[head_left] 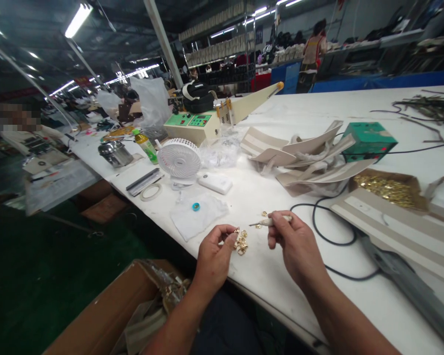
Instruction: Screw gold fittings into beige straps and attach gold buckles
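My left hand (215,251) is closed at the table's front edge, pinching a small gold metal fitting (237,230) between thumb and fingers. Just right of those fingers lies a small pile of gold fittings (241,244) on the white table. My right hand (291,236) grips a thin screwdriver (268,222) with a pale handle, its dark tip pointing left toward the left hand, apart from the fitting. A couple of loose gold pieces (264,213) lie near the screwdriver. The exact shape of the pinched piece is too small to tell.
Beyond my hands are a small blue cap (196,207) on a plastic bag (183,219), a white fan (181,160) and a white power bank (215,183). Beige curved panels (303,158), a gold-filled box (390,187) and a black cable (314,222) occupy the right. A cardboard box (107,305) stands below left.
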`<state>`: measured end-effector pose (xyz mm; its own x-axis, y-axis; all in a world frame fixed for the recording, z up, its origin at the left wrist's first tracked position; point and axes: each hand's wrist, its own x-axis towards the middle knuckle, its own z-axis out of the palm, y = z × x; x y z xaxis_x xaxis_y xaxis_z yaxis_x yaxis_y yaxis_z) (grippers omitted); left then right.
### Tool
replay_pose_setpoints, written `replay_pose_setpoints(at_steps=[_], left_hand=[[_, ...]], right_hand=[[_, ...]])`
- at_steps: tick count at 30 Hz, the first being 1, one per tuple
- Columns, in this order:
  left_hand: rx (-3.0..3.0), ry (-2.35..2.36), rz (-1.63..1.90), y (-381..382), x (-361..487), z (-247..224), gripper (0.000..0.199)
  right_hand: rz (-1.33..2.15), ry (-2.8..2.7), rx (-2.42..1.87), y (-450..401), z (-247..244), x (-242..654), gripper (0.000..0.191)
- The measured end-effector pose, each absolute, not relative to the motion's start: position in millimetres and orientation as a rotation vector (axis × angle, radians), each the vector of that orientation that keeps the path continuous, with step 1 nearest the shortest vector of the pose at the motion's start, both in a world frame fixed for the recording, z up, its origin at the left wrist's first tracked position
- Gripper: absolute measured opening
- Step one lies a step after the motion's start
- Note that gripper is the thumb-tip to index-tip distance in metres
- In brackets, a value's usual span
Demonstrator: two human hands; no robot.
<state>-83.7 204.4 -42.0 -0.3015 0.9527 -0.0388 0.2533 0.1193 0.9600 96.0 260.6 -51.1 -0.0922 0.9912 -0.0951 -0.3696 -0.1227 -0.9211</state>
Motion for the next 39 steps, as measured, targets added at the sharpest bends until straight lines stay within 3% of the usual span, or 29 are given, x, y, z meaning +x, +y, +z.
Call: replay_pose_setpoints(at_steps=[9, 21, 26, 33, 39], left_hand=[[1.963, 1.948, 0.422, 246, -107, -35, 0.015], [2.293, 1.633, 0.203, 335, -54, -56, 0.028], [2.236, 1.574, 0.269, 341, -57, -56, 0.022], [1.868, 1.625, 0.683, 320, -72, -54, 0.023], [1.234, 1.491, 0.984, 262, -83, -40, 0.043]], right_hand=[[1.392, -0.676, -0.934, 282, -46, 114, 0.033], [1.408, -0.618, -0.92, 291, -46, 119, 0.034], [1.432, -0.622, -0.909, 289, -43, 118, 0.034], [1.446, -0.651, -0.92, 286, -44, 115, 0.035], [1.286, -1.0, -1.073, 267, -35, 109, 0.034]])
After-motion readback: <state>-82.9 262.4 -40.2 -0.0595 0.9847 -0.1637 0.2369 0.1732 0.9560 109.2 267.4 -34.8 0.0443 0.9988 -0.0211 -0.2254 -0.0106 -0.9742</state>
